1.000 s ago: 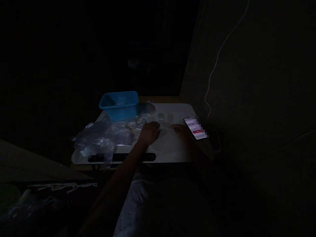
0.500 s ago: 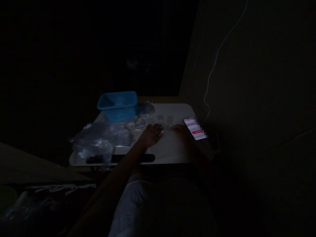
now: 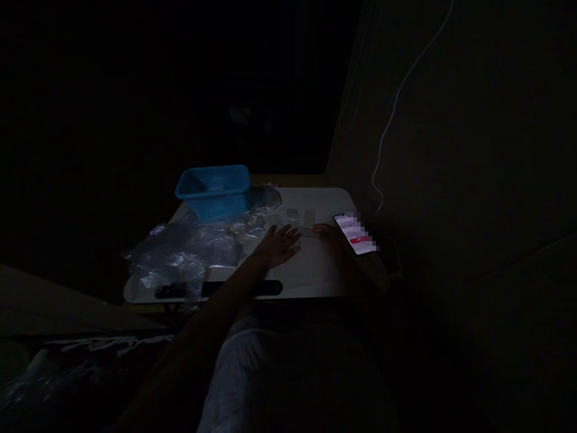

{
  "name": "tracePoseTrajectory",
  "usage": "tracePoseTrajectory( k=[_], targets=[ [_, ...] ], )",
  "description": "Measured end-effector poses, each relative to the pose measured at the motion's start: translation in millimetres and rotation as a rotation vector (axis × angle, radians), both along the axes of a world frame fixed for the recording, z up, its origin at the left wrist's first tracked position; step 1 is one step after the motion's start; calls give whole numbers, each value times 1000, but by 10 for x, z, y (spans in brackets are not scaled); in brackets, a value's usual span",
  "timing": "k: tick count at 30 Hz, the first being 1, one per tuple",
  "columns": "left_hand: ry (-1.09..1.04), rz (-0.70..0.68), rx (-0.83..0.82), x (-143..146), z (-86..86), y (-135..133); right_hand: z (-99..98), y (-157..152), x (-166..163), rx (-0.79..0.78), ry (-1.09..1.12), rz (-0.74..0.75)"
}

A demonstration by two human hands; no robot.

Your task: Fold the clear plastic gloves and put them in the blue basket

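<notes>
— What is the left hand (image 3: 280, 244) doing?

— It lies palm down on the desk (image 3: 315, 276), with the fingers (image 3: 291, 234) stretched flat and a little spread. They grip nothing. The tips rest at the left edge of a thin clear film (image 3: 308, 234).

— And the right hand (image 3: 330, 239)?

— It is just right of the film, low over the desk, with the knuckles rounded. The light is too dim to tell how far its fingers are open or whether they pinch the film.

— So where is the film?

— Between the two hands, in the right half of the desk and about midway from near to far. It looks soft and see-through, and its outline is hard to make out.

— What else is around?

— Two small clear pieces (image 3: 300, 216) sit side by side just beyond the hands. Their shape is unclear. A lit phone (image 3: 356, 233) lies flat at the right, close beside the right hand. To the left is a crumpled heap of glossy clear bags (image 3: 189, 252). Behind it, at the far left, stands a blue plastic tub (image 3: 213, 189), rectangular with a rolled rim.

— And the desk?

— It is pale and smooth with rounded corners and has a dark strip (image 3: 220, 288) along its near edge. A thin white cable (image 3: 396, 102) hangs on the wall to the right.
</notes>
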State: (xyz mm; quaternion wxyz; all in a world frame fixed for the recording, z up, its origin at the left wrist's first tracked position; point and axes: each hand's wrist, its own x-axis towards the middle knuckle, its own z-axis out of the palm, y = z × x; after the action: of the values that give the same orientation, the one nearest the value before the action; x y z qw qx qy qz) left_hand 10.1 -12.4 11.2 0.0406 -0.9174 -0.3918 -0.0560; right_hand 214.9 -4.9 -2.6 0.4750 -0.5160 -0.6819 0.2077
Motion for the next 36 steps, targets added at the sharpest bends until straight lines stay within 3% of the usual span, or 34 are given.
tracePoseTrajectory(
  k=[20,29,36],
  targets=[
    [-55,14,-66,8,-1,17,9,-411,175,-39,-168,-158],
    [-47,5,-66,6,8,12,-49,-433,278,-29,-135,-151],
    [-128,12,-76,-11,84,-25,57,-331,188,-34,-177,-56]
  ],
)
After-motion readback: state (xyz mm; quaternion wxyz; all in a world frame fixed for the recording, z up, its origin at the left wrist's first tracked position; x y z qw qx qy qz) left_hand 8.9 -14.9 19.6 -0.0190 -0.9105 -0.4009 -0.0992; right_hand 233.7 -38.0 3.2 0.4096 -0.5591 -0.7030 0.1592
